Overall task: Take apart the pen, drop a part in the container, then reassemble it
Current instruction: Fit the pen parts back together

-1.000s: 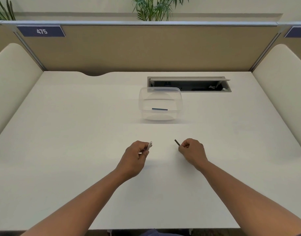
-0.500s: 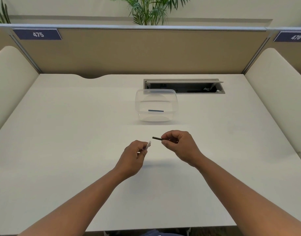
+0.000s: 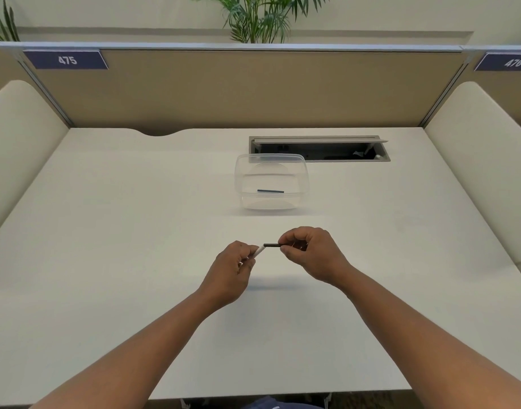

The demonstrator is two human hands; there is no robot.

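My left hand (image 3: pixel 234 268) grips a white pen barrel (image 3: pixel 259 251), whose open end points up and to the right. My right hand (image 3: pixel 311 252) pinches a thin dark pen part (image 3: pixel 271 245) that lies level, its left tip touching the mouth of the barrel. Both hands hover just above the white desk (image 3: pixel 135 261), near its middle. Farther back stands a clear plastic container (image 3: pixel 303 184) with a small dark blue pen part (image 3: pixel 270 191) lying on its bottom.
An open cable hatch (image 3: pixel 318 149) is sunk into the desk behind the container. A tan partition (image 3: pixel 238 90) closes the back, and cream side panels (image 3: pixel 20 137) flank the desk. The desk's front edge runs below my forearms.
My right hand has swung the dark part from pointing up-left to level and carried it left until its tip meets the barrel. My left hand has stayed nearly still.
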